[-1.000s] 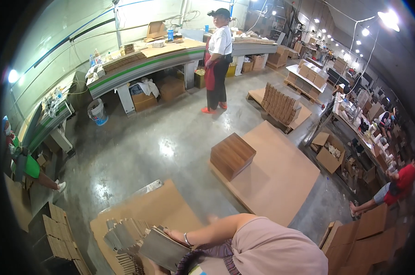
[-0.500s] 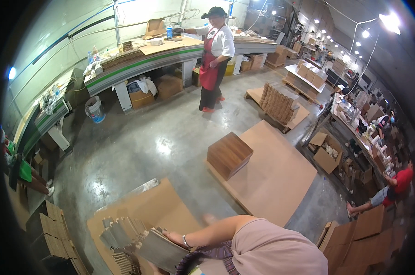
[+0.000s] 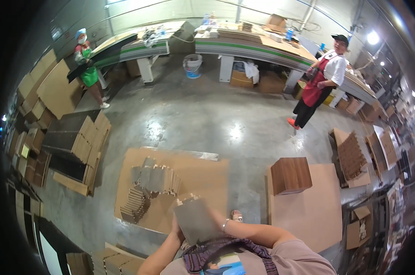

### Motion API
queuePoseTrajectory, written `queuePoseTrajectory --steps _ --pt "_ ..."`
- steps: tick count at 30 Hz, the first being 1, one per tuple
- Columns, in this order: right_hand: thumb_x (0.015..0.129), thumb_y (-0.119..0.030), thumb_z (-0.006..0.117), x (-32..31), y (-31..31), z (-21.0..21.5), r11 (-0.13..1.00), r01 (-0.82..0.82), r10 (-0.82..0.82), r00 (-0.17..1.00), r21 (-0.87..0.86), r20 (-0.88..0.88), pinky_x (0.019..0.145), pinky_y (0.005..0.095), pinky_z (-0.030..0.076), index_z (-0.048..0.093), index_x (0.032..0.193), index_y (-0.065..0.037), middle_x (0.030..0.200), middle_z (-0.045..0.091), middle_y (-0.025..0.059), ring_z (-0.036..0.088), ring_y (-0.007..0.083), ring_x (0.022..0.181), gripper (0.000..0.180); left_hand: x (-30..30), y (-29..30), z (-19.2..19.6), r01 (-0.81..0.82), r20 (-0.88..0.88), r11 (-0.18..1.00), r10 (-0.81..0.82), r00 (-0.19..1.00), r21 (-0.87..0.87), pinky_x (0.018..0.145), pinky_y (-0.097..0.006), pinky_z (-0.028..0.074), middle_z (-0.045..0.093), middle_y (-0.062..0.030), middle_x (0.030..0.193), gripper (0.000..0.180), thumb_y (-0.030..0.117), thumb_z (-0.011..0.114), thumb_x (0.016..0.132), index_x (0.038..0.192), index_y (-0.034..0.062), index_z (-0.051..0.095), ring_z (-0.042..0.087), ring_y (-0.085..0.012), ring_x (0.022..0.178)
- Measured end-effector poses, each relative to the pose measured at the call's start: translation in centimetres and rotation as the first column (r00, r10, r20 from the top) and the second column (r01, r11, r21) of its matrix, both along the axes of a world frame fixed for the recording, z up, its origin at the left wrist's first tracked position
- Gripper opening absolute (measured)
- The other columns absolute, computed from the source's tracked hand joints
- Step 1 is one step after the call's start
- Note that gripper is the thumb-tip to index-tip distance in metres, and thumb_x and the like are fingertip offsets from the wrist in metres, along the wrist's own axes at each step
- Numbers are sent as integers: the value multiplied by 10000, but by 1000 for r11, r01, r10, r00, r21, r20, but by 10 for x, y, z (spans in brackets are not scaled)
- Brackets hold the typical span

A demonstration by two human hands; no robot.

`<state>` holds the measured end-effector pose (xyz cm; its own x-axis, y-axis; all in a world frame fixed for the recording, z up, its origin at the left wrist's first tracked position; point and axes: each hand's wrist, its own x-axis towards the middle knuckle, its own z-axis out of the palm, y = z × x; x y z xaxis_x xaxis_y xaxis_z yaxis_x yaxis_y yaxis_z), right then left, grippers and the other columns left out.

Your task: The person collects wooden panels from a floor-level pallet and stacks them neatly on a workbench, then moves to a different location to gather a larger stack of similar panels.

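At the left, a fanned row of thin boards [image 3: 135, 206] leans on a flat cardboard sheet [image 3: 207, 172]; a knock could topple it, since the boards seem to lean only on one another. Just beside it, a curved row of grey boards [image 3: 156, 178] looks equally easy to upset. The left hand [image 3: 176, 227] is clamped on the left edge of a grey board stack [image 3: 196, 221], which is up in front of the person's body. Its upper ends look uneven, so loose pieces could slide out if the squeeze slackens or the stack tips. The right hand [image 3: 216, 219] lies at the stack's right side, too blurred to tell how its fingers close; an uneven grip could twist the boards apart. Farther right, a sandalled foot [image 3: 236, 215] stands near the sheet's edge, where a dropped board could strike it.
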<state>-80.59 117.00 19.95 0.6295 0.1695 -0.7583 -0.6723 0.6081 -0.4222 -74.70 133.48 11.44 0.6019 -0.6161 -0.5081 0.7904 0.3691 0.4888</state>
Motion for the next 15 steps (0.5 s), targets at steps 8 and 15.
queuePoseTrajectory --steps 8,15 --pt "936 -564 217 5 2 -58 1000 -7 7 1000 10 24 899 430 477 468 1276 -32 1206 552 172 580 290 1049 679 -1 -2 20 -19 -58 998 16 998 -63 871 -382 490 561 -131 1181 537 446 320 947 1235 25 487 578 -256 1020" --pt "938 -552 234 12 3 -115 989 -5 6 1000 150 -6 881 432 487 461 1271 -22 1186 554 179 584 290 1031 666 6 9 9 -4 -47 1000 5 999 26 892 -376 467 547 -123 1193 589 498 252 949 1242 44 486 547 -266 1045"
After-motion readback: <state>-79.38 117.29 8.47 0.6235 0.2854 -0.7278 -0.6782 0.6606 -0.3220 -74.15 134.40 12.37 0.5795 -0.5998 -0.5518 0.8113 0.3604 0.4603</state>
